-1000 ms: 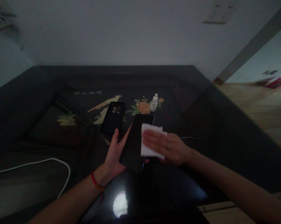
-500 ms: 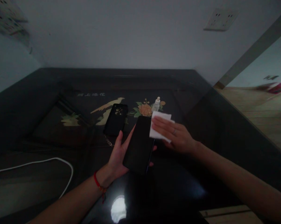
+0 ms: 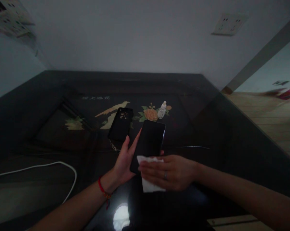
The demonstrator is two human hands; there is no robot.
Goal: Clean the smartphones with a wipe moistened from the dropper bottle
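My left hand (image 3: pixel 124 162) cradles a black phone (image 3: pixel 151 139) from underneath, screen up, above the dark table (image 3: pixel 207 128). A white wipe (image 3: pixel 149 184) is pressed flat under the fingers of my right hand (image 3: pixel 170 171), against the phone's near end. That hand wears a ring and covers most of the wipe. A red string bracelet (image 3: pixel 102 189) circles my left wrist.
A black phone case (image 3: pixel 121 123) lies on the table beyond the phone, with a small clear dropper bottle (image 3: pixel 162 110) to its right. A white cable (image 3: pixel 51 166) loops at the left. The tabletop has a painted bird and flower. A wall socket (image 3: pixel 228 24) is at upper right.
My right hand has drawn the wipe from the phone's far end down along the screen to its near end. The left hand still holds the phone.
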